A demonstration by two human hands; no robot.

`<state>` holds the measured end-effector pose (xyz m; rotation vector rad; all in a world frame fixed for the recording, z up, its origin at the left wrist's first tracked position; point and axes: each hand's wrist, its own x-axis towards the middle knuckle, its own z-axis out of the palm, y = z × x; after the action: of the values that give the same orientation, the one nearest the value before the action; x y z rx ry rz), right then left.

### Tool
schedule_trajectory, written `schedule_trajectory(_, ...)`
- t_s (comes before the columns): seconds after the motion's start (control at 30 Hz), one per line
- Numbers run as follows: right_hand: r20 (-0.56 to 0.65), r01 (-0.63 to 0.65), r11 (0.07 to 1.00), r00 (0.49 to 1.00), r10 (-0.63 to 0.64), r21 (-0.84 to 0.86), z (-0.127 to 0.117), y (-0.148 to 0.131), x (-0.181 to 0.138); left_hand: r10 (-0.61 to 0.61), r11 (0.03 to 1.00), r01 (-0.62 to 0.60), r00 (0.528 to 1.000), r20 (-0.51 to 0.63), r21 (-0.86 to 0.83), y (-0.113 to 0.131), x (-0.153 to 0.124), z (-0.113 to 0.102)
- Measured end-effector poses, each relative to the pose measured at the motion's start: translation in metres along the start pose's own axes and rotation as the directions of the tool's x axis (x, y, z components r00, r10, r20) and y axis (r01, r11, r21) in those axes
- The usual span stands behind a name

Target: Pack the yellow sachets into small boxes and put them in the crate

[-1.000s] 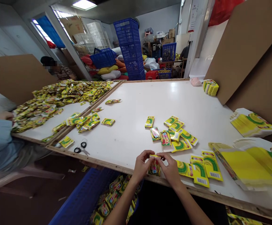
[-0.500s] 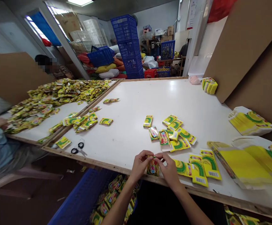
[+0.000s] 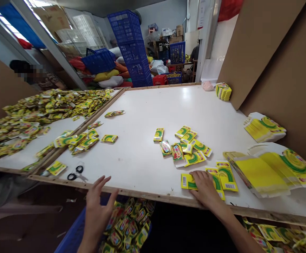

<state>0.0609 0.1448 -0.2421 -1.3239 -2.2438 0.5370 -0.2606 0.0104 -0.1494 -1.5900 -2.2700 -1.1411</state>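
Note:
My left hand is in the air over the table's front edge, fingers spread and nothing in its grasp. Just below and to its right is a blue plastic crate holding many small printed packs. On the table, my right hand curls over a small yellow box, thumb at its near side and fingers at its far side; part of the box is hidden. Two more yellow boxes, one of them a flat box, lie right beside that hand. Beyond it is a loose group of small boxes.
Black-handled scissors lie near the front left edge. Stacks of flat yellow cartons stand at right by a cardboard sheet. A wooden strip separates a big heap of packs at left, where another person sits.
The box that both hands held at the table edge has left them. My left hand has moved left over the crate and opened; my right hand has moved right onto a yellow box.

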Motion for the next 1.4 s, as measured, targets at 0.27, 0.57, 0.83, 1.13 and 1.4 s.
schedule_trajectory(0.27, 0.211, -0.086, 0.853, 0.977, -0.029, 0.514, 0.001, -0.058, 0.029, 0.387, 0.876, -0.19, 0.827, 0.409, -0.444, 0.076, -0.032, 0.11)
schedule_trajectory(0.57, -0.001, -0.092, 0.53, 0.985, 0.173, 0.843, 0.022, -0.034, 0.021, 0.072, 0.459, 0.56, 0.75, 0.658, -0.689, 0.077, -0.038, 0.135)
schedule_trajectory(0.83, -0.005, -0.047, 0.647, 0.997, 0.079, 0.761, 0.037, -0.041, 0.022, 0.113, 0.483, 0.564, 0.718, 0.687, -0.669, 0.066, -0.02, 0.137)
schedule_trajectory(1.13, -0.085, -0.014, 0.668, 0.99, 0.116, 0.744, 0.036, -0.044, 0.029, 0.099, 0.465, 0.473, 0.812, 0.575, -0.748, 0.068, -0.014, 0.145)
schedule_trajectory(1.4, -0.131, 0.073, 0.737, 0.991, 0.021, 0.672, 0.027, -0.051, 0.022, 0.056, 0.673, 0.351, 0.853, 0.519, -0.65, 0.078, -0.017, 0.134)
